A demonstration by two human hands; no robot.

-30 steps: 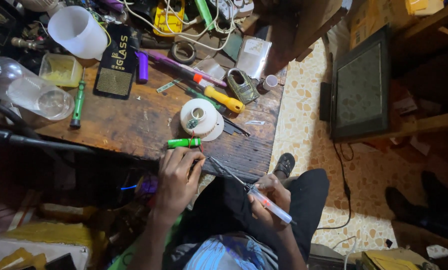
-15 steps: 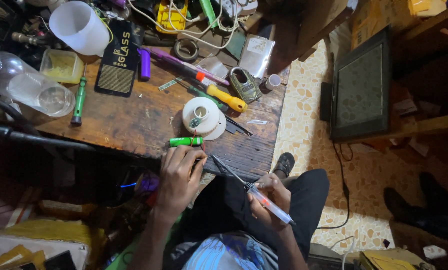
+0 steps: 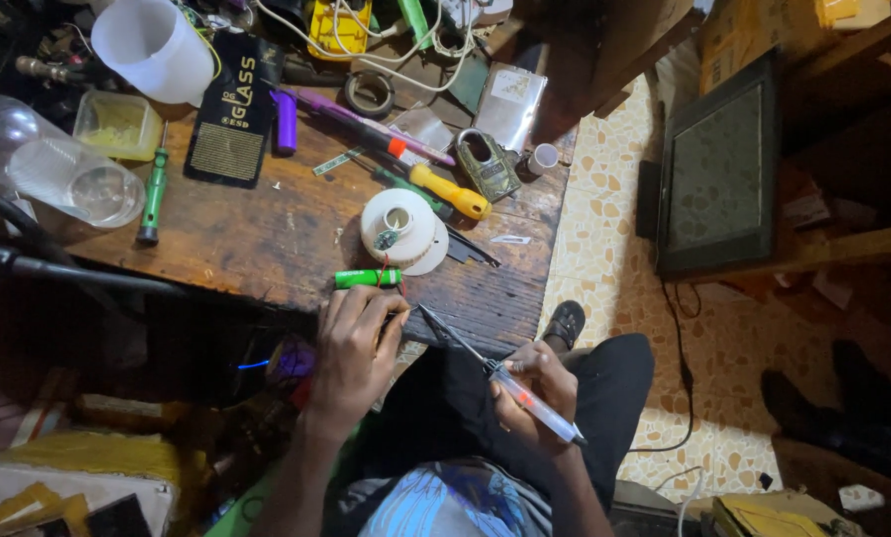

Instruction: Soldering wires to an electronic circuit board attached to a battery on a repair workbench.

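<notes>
The right hand is still gripping the soldering iron; the left hand, fingers curled, keeps pinching something small at the tabletop's near edge.

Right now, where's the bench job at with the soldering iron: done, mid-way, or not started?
Mid-way, as far as I can tell. Done: tools are laid out, with the white solder reel and a green tool beside the work. In hand: the left hand pins something small at the table edge; the right hand aims the soldering iron at it. Left: the joint itself is hidden, so I can't confirm completion.
</notes>
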